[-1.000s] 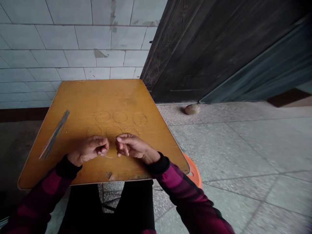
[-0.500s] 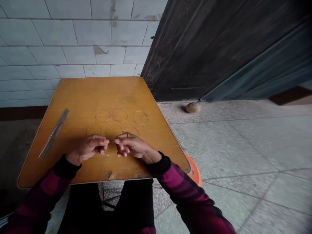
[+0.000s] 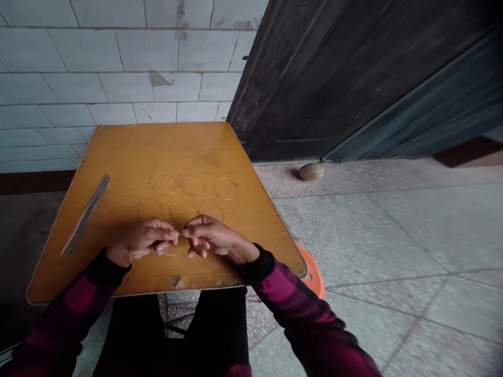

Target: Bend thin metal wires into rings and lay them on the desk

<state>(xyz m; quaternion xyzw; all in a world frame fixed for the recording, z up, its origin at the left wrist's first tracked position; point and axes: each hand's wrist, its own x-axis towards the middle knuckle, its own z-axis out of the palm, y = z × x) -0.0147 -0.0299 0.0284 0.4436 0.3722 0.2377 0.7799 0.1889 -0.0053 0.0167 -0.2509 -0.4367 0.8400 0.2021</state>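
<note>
So, both your grips are closed: your left hand and your right hand pinch a thin pale metal wire between them, its curved tail dipping just below your fingers, over the honey-brown wooden desk. Just ahead, six thin round wire rings lie done in two rows of three. Further left, a slim bundle of straight grey wires lies slanted, still left unshaped.
</note>
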